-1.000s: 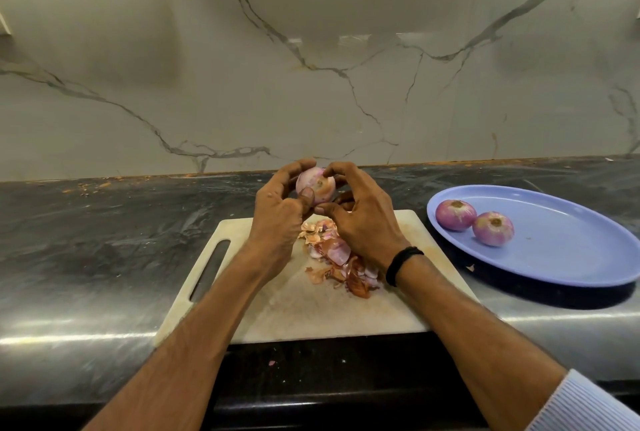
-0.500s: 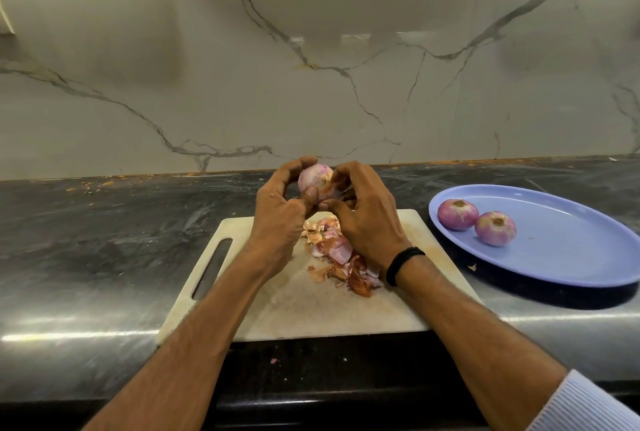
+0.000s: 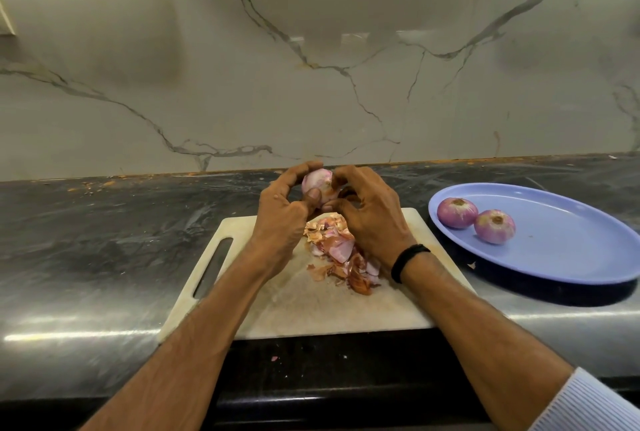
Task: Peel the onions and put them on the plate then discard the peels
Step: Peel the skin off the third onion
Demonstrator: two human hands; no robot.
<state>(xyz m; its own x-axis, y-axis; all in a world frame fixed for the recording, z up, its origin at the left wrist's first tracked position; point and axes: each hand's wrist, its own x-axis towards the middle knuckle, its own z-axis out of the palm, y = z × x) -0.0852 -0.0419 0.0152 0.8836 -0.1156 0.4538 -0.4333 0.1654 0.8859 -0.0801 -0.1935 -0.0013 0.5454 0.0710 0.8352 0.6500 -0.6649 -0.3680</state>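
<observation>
The onion [image 3: 317, 184] is held in the air over the far edge of the cutting board [image 3: 311, 309], caught between both hands. The left hand [image 3: 280, 219] curls round it from the left, with the index finger arched over the top and the thumb pressed on its near face. The right hand [image 3: 372, 216] grips it from the right with bent fingers tight against its side. The fingers hide most of the onion, so only a pale pink patch shows between them.

Directly below, between the two wrists, the peels [image 3: 337, 250] lie in a loose heap of brown and pink on the middle of the board. The right wrist, which wears a black wristband [image 3: 408, 259], covers the heap's right edge. The board's handle slot [image 3: 213, 268] is at its left end.

Just right of the board sits the blue plate [image 3: 571, 250]. Two peeled onions [image 3: 457, 212] lie touching each other in its far left part.

Board and plate rest on a dark, glossy counter [image 3: 104, 240], backed by a pale veined wall [image 3: 311, 84]. Orange crumbs [image 3: 93, 184] lie along the counter's far edge at the left. A striped sleeve [image 3: 595, 406] shows at the near right corner.
</observation>
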